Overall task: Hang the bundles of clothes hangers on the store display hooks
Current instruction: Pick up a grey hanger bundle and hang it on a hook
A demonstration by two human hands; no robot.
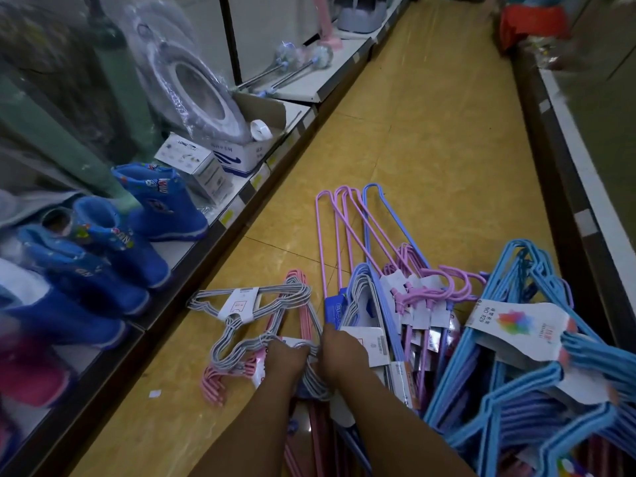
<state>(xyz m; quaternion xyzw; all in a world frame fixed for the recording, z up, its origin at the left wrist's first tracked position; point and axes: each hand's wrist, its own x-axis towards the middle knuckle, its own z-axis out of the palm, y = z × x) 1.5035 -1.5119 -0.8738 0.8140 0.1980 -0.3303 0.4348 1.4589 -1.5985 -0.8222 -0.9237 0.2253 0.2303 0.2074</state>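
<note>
Head view — both arms reach down, left hand (285, 356) and right hand (339, 352) fingers curled round grey hanger bundle (241, 325)

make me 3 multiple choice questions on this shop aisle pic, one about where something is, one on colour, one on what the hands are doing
1. Where do the blue boots stand?
A. on the low shelf at left
B. on the floor at right
C. among the hangers

2. What colour is the hanger bundle that both hands hold?
A. green
B. grey
C. black

3. What state is the left hand in?
A. flat on the floor
B. hanging idle
C. gripping the bundle

Answers: 1 A, the boots line the left shelf. 2 B, its wires are grey. 3 C, its fingers curl round the wires beside the right hand.
</note>
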